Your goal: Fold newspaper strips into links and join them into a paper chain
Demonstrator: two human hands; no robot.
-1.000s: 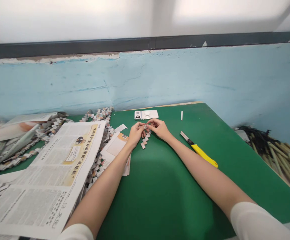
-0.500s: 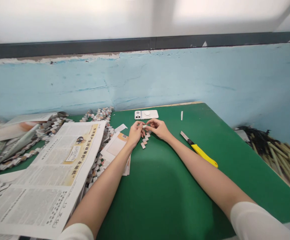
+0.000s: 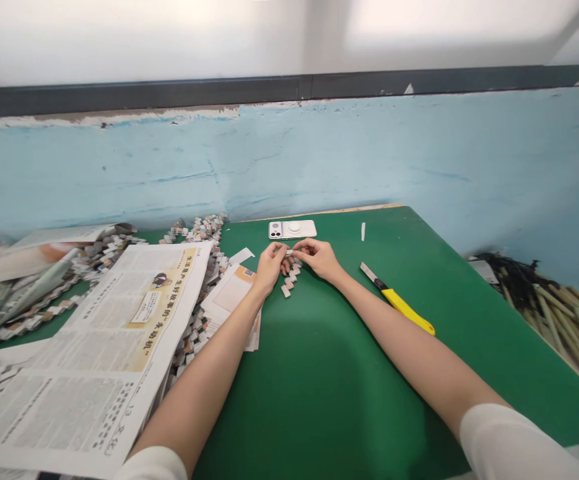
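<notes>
A short zigzag chain of folded paper [image 3: 288, 287] hangs or lies below my fingers, its lower end over the green table. My left hand [image 3: 271, 265] is closed, thumb and fingers pinching the chain's upper end. From the other side, my right hand [image 3: 319, 259] pinches the same small paper piece between thumb and forefinger. The fingertips nearly meet, so most of the held piece is hidden. Just beyond both hands lies a white phone [image 3: 293, 229] with a round disc on its back.
A yellow utility knife [image 3: 402, 307], blade out, lies right of my hands. A paper strip [image 3: 363, 231] is farther back. Newspapers [image 3: 94, 347], cut paper sheets [image 3: 226, 297] and long woven paper chains [image 3: 204, 228] cover the left side. Sticks [image 3: 569, 320] stand beyond the table's right edge.
My fingers have shifted very slightly at the paper piece, and less of it shows between them. Everything else stays in place.
</notes>
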